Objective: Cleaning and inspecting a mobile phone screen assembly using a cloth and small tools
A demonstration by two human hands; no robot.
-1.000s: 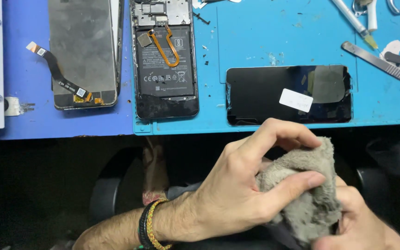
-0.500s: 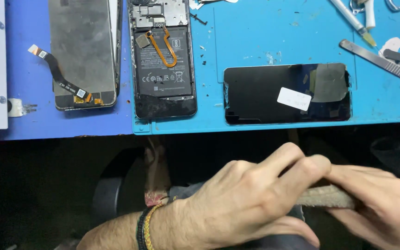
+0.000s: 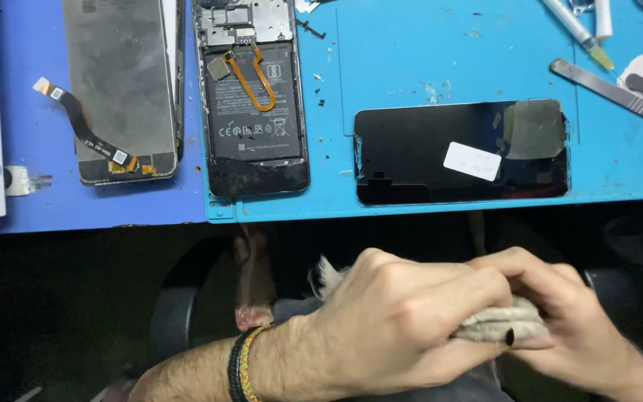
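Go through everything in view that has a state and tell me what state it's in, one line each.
Grey cloth: bunched, gripped by both hands.
Left hand: closed over the cloth.
Right hand: pinching the cloth.
Opened phone: back off, battery exposed.
Detached screen: face down, flex cable loose.
Black screen panel: flat on mat, stickered.

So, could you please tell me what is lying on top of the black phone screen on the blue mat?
A small white rectangular sticker sits on the black phone screen; its surface mirrors the room. Whatever lies beneath it is covered.
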